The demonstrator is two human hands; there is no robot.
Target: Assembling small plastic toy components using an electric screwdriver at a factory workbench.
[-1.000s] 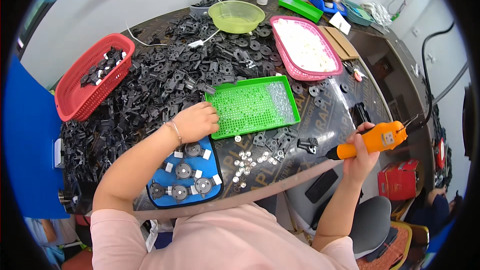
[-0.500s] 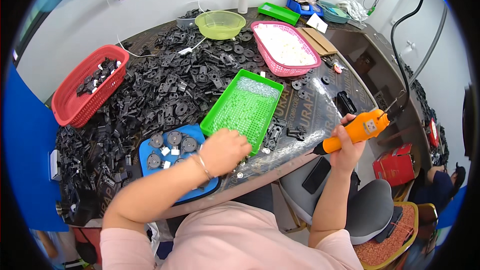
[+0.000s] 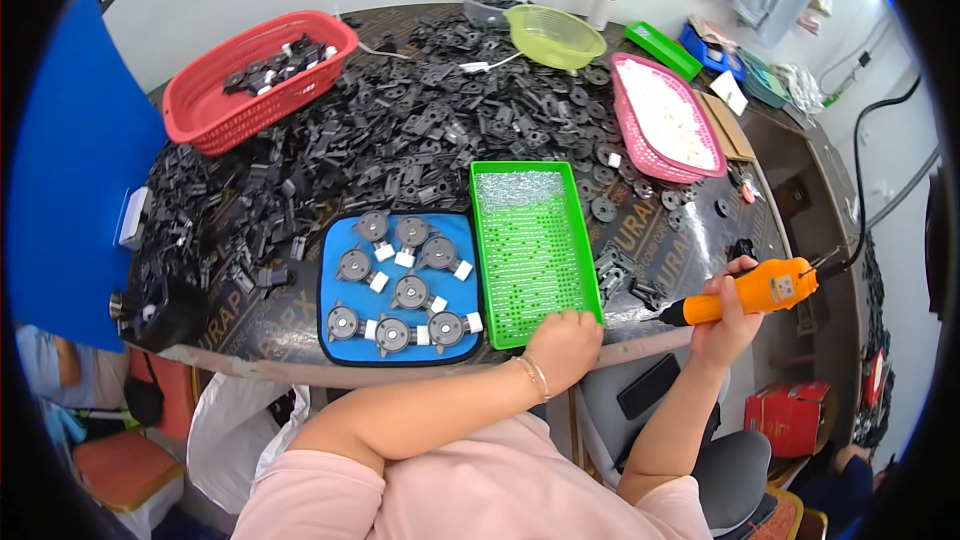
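My right hand [image 3: 727, 325] is wrapped around an orange electric screwdriver [image 3: 745, 300], its black nose pointing left over the table's front edge. My left hand [image 3: 564, 349] lies at the near right corner of a green tray [image 3: 483, 270], fingers curled together; what they hold, if anything, is hidden. Small silvery pieces, apparently screws [image 3: 520, 190], are heaped at the tray's far end. Left of the tray is a blue mat [image 3: 345, 240], bearing several round black assemblies [image 3: 411, 292] with white blocks attached.
Loose black plastic parts [image 3: 400, 125] cover much of the table. A red basket [image 3: 250, 120] stands far left, a yellow-green bowl [image 3: 555, 37] at the back. A pink basket [image 3: 650, 155] holds many white pieces. A black cable [image 3: 865, 150] hangs at the right; a phone [image 3: 648, 386] rests on a grey seat.
The view has turned left. My left hand has shifted from the tray's near left part to its near right corner, uncovering the blue mat. My right hand keeps hold of the screwdriver.
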